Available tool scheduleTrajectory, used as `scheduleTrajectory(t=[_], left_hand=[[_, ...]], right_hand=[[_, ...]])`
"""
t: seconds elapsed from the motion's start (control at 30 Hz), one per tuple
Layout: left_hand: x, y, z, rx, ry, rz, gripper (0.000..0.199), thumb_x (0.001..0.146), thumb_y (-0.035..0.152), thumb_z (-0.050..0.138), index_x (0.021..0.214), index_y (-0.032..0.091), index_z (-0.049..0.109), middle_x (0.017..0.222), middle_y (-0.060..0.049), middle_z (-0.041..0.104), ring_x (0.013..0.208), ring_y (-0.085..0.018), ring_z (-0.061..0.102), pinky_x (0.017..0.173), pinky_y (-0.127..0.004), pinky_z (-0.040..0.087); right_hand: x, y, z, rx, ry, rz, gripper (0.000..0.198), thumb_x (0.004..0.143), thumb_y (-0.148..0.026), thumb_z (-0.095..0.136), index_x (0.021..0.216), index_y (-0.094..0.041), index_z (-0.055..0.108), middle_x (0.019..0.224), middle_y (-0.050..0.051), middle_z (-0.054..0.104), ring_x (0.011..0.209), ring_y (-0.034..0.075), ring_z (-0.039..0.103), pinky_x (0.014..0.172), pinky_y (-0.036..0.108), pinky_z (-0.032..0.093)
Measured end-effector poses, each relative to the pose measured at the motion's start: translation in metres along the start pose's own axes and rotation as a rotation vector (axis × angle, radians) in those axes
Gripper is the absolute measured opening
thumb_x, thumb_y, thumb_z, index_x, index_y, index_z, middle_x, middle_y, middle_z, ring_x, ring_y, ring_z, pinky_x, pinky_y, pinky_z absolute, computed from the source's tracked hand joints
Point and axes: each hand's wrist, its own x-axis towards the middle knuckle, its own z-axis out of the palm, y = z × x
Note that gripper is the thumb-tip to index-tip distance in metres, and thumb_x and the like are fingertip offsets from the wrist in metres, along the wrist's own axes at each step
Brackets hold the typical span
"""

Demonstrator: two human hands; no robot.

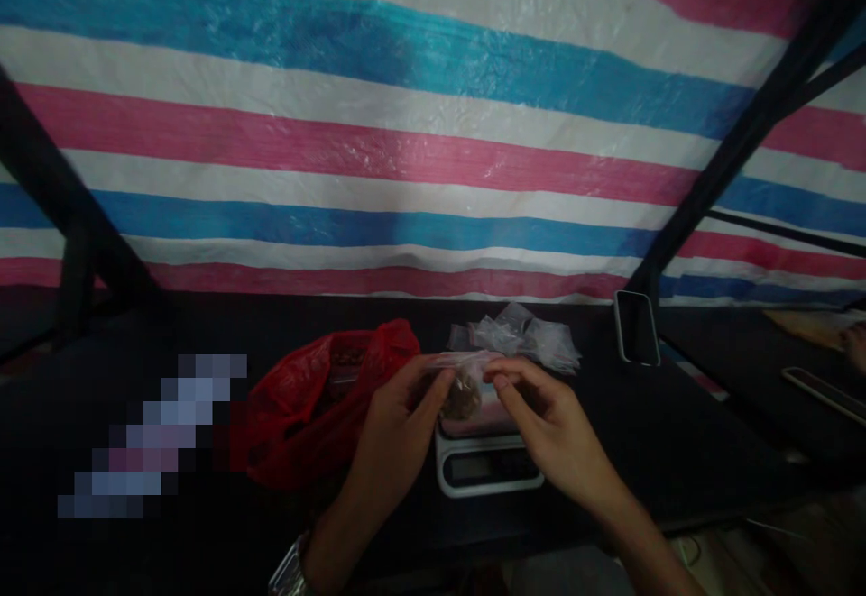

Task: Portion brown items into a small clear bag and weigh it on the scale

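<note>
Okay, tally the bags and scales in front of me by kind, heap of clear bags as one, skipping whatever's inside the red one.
Red bag: 1
Held clear bag: 1
Heap of clear bags: 1
Scale: 1
Total: 4

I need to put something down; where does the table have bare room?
The widest bare patch of the black table lies between the right hand and the nearer phone. A smaller one separates the red bag from the left post. Around the scale it is crowded: left hand and right hand above, clear bags behind, red bag to its left.
</note>
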Motion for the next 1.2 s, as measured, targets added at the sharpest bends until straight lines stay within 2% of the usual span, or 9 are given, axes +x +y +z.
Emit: scheduleTrajectory(t=[0.07,0.2,0.27,0.47,0.63,0.77,1.03,1.2], left_hand=[[0.001,0.003,-0.008,-0.024,0.063,-0.001,0.027,0.091,0.045,0.069,0.102,0.022,0.078,0.104,-0.005,0.084,0.096,-0.021,0.078,0.090,-0.031,0.060],[0.002,0.006,-0.022,-0.028,0.169,0.026,0.031,0.086,0.046,0.075,0.101,0.020,0.078,0.101,-0.006,0.085,0.090,-0.022,0.080,0.083,-0.030,0.064],[0.000,0.006,-0.026,-0.029,0.186,0.043,0.031,0.084,0.047,0.077,0.099,0.020,0.079,0.100,-0.006,0.085,0.090,-0.022,0.080,0.082,-0.031,0.064],[-0.006,0.013,-0.039,0.027,0.220,0.071,0.028,0.085,0.045,0.077,0.099,0.021,0.079,0.098,-0.005,0.085,0.090,-0.022,0.080,0.084,-0.032,0.065],[-0.009,0.016,-0.046,0.046,0.208,0.093,0.030,0.085,0.047,0.077,0.099,0.021,0.079,0.097,-0.005,0.085,0.088,-0.022,0.080,0.082,-0.032,0.065],[-0.006,0.009,-0.038,0.038,0.163,0.092,0.029,0.088,0.046,0.073,0.099,0.020,0.078,0.095,-0.004,0.084,0.086,-0.021,0.079,0.077,-0.029,0.064],[0.008,0.001,-0.010,0.039,0.165,0.131,0.021,0.092,0.040,0.068,0.098,0.021,0.077,0.097,-0.003,0.081,0.091,-0.020,0.076,0.085,-0.029,0.059],[0.012,-0.001,0.004,0.031,0.165,0.138,0.021,0.093,0.039,0.067,0.098,0.021,0.076,0.097,-0.003,0.081,0.092,-0.019,0.075,0.085,-0.029,0.058]], right_hand=[[-0.016,0.014,-0.005,-0.213,0.030,-0.041,0.018,0.093,-0.027,0.062,0.109,-0.027,0.071,0.109,0.005,0.071,0.103,0.026,0.064,0.095,0.042,0.050],[-0.040,0.043,-0.009,-0.471,0.056,-0.021,0.049,0.078,-0.013,0.063,0.124,-0.031,0.062,0.132,0.008,0.059,0.123,0.032,0.056,0.102,0.051,0.045],[-0.045,0.050,-0.006,-0.509,0.046,-0.001,0.056,0.078,-0.013,0.064,0.130,-0.032,0.058,0.140,0.009,0.054,0.129,0.033,0.053,0.105,0.053,0.044],[-0.049,0.054,-0.001,-0.517,0.003,-0.013,0.055,0.085,-0.016,0.061,0.136,-0.035,0.053,0.148,0.009,0.050,0.138,0.032,0.049,0.111,0.054,0.041],[-0.056,0.060,-0.006,-0.479,0.081,0.020,0.054,0.088,-0.025,0.064,0.140,-0.037,0.053,0.143,0.008,0.053,0.134,0.033,0.052,0.110,0.056,0.043],[-0.058,0.060,-0.012,-0.462,0.177,0.026,0.048,0.090,-0.031,0.065,0.137,-0.037,0.057,0.140,0.008,0.053,0.132,0.033,0.051,0.112,0.057,0.041],[-0.039,0.044,-0.015,-0.410,0.286,-0.093,0.032,0.096,-0.034,0.062,0.128,-0.032,0.064,0.129,0.009,0.059,0.127,0.032,0.053,0.110,0.052,0.041],[-0.042,0.050,-0.019,-0.356,0.243,-0.086,0.032,0.093,-0.028,0.061,0.124,-0.031,0.066,0.129,0.009,0.059,0.126,0.033,0.054,0.108,0.052,0.043]])
